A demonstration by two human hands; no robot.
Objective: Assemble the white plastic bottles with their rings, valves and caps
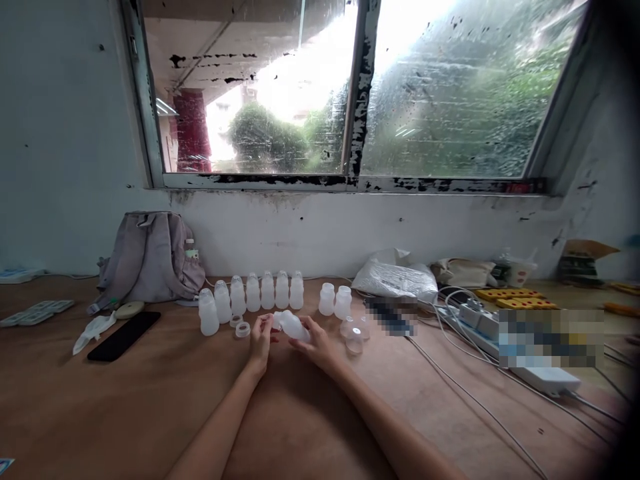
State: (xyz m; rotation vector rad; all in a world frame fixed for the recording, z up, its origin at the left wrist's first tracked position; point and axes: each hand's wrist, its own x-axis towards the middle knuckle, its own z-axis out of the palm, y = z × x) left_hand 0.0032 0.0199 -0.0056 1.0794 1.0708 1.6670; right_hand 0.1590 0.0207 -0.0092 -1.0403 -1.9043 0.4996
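Note:
Over the table, my right hand (314, 339) is wrapped round the body of a frosted white baby bottle (296, 327), which lies tilted with its top toward the left. My left hand (261, 339) has its fingers closed at that top end; whether they grip a separate ring or cap there, I cannot tell. Two white collar rings (243, 329) lie just left of my left hand. Behind it, several capped bottles (253, 293) stand upright in a row. Two bottles without caps (327, 300) stand farther right, and several clear dome caps (355, 340) sit near my right hand.
A grey backpack (150, 260), a black phone (125, 337) and a crumpled white tissue (95, 330) are at left. A silver bag (397, 280) rests by the wall. Cables and a white power strip (545, 379) spread across the right, beside yellow strips (525, 303).

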